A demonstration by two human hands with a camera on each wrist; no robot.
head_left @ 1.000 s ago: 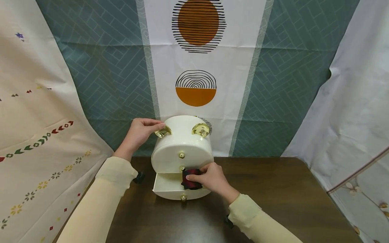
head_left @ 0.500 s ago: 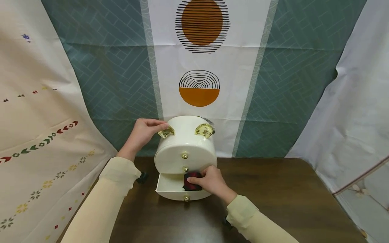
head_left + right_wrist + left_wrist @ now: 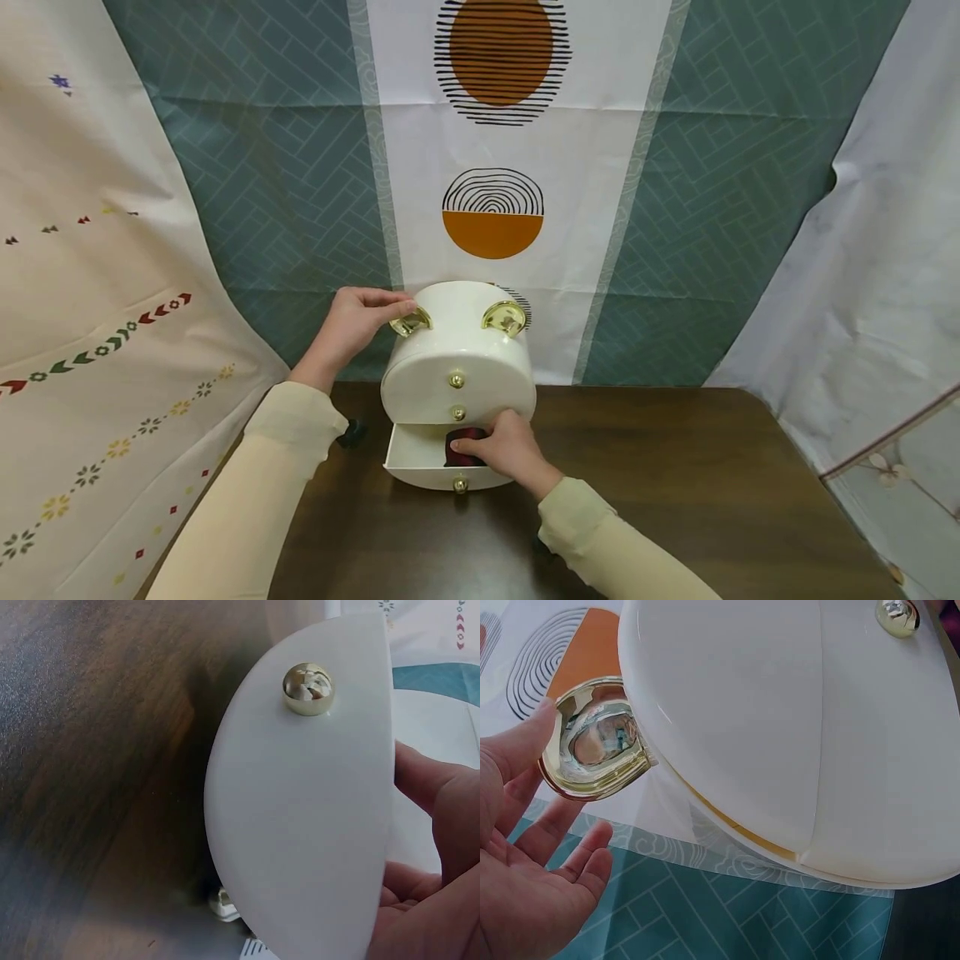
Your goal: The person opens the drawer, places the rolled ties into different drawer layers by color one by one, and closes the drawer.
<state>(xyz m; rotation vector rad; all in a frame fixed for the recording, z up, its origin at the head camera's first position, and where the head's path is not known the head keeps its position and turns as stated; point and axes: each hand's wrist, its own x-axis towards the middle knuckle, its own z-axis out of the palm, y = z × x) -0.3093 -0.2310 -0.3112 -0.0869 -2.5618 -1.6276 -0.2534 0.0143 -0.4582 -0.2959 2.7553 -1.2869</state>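
Observation:
A cream, round-topped jewelry box (image 3: 459, 346) with gold ears and gold knobs stands on the table. Its bottom drawer (image 3: 408, 450) is pulled out. My left hand (image 3: 348, 323) pinches the left gold ear (image 3: 592, 742) between thumb and fingers, the other fingers loose below it. Inside the drawer's right half, my right hand (image 3: 512, 450) holds a small dark red and black cloth (image 3: 462, 435), thumb on its front. From the right wrist, the drawer front (image 3: 300, 810) hides the cloth and most of the fingers.
The brown table (image 3: 645, 475) extends to both sides and in front of the box. Close behind hangs a green and white patterned curtain (image 3: 491, 142). Pale cloths hang at left and right. The right gold ear (image 3: 504, 318) sticks up beside the left one.
My right hand has lowered the cloth into the drawer and shifted slightly left, so less of the cloth shows. The left hand stays on the ear. The head view has shifted slightly.

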